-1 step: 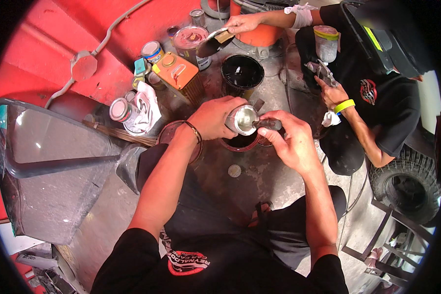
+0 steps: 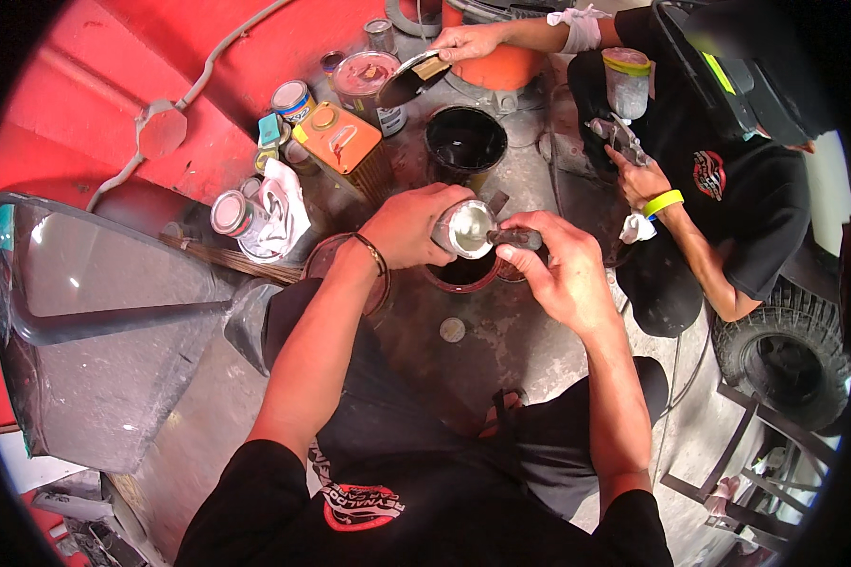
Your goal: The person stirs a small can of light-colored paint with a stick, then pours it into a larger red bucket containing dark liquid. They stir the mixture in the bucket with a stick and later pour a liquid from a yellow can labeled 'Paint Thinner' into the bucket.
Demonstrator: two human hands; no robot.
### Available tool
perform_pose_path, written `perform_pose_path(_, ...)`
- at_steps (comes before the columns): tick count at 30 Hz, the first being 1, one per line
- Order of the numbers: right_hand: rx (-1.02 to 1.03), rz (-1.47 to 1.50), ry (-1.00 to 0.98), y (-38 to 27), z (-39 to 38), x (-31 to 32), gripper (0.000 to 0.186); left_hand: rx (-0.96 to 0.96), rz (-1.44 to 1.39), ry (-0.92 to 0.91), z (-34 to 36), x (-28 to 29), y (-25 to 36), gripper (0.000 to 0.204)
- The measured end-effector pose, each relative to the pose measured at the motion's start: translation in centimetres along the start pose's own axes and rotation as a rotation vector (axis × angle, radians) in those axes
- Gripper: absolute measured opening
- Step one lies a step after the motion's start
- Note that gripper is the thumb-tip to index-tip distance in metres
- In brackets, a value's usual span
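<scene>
One silvery can [image 2: 469,230]: between fingers and thumb of your left hand [image 2: 414,227], over the red-rimmed bucket [image 2: 463,286].
Dark-handled tool [image 2: 518,239]: pinched by your right hand [image 2: 565,274], above that bucket's right side.

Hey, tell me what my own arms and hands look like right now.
Your left hand and right hand are ungloved. A thin dark bracelet circles the left wrist; the right shows none. Black short sleeves leave both forearms bare.
</scene>
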State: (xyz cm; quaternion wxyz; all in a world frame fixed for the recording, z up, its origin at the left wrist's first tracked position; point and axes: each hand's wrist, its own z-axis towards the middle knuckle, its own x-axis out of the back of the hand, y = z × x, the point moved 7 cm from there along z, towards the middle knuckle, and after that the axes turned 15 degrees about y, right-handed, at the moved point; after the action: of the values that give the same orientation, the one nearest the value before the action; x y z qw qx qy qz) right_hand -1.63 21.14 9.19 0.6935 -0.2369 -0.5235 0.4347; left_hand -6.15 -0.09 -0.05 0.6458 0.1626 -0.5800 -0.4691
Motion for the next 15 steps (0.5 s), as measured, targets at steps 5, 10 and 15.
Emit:
perform_pose_path(5, 0.096, 0.060, 0.087, -0.2, 0.2, 0.6, 0.030, 0.031, 0.014, 0.077, 0.4, 1.6, -0.3, 0.082)
perform_pose_path(10, 0.145, 0.107, 0.105, -2.7, 0.6, 2.0, 0.029, 0.034, 0.058, 0.126, 0.5, 2.1, -0.4, 0.084)
perform_pose_path(15, 0.291, 0.086, 0.102, -4.3, 0.6, 2.6, 0.034, -0.026, 0.083, 0.223, 0.6, 2.8, 0.2, 0.086)
